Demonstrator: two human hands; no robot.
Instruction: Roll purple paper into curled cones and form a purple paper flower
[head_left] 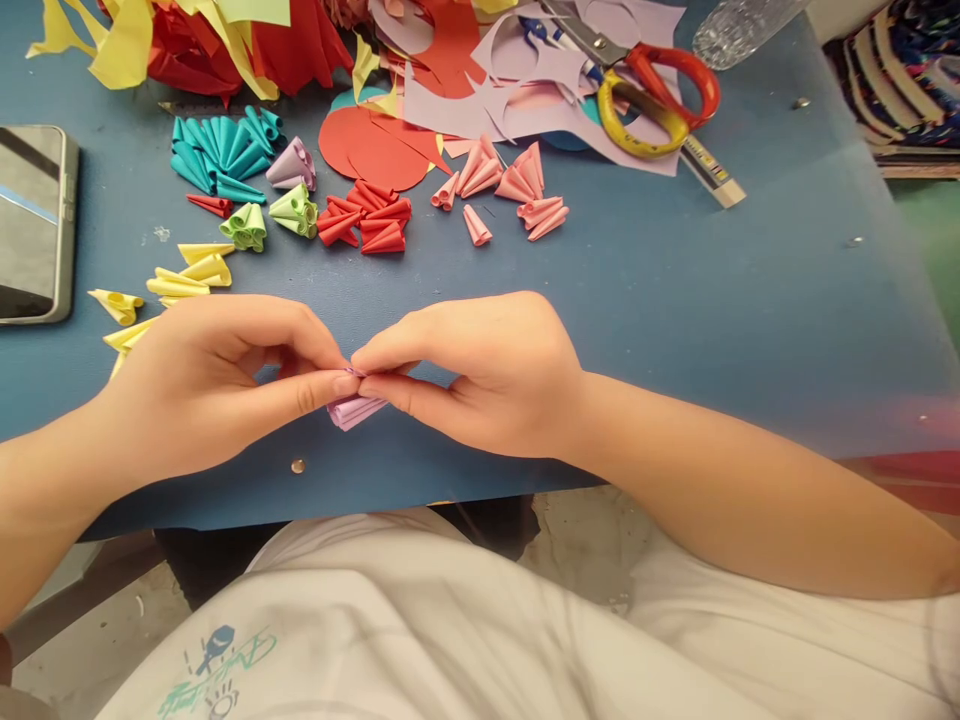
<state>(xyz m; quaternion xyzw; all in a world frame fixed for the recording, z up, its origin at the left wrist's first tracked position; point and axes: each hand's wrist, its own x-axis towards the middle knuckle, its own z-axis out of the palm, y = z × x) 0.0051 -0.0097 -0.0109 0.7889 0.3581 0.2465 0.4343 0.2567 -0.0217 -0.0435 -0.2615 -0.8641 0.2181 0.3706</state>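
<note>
Near the table's front edge, my left hand [217, 385] and my right hand [487, 375] meet, thumbs and forefingers pinched together on a small rolled lilac paper cone [351, 412]. Its lower part shows beneath my thumbs; the upper part is hidden by my fingertips. Just beyond my left hand lie yellow paper cones [196, 272], some partly covered by that hand. Farther back are clusters of teal cones [225, 150], green cones [294, 210], red cones [366, 217] and pink cones [480, 168]. A finished-looking lilac cone cluster [292, 163] sits beside the teal ones.
A phone [34, 225] lies at the left. Across the back are red paper circles [382, 150], lilac paper offcuts [517, 60], crumpled red and yellow paper [195, 50], scissors [645, 100], a box cutter [712, 172] and a clear plastic bottle [739, 30].
</note>
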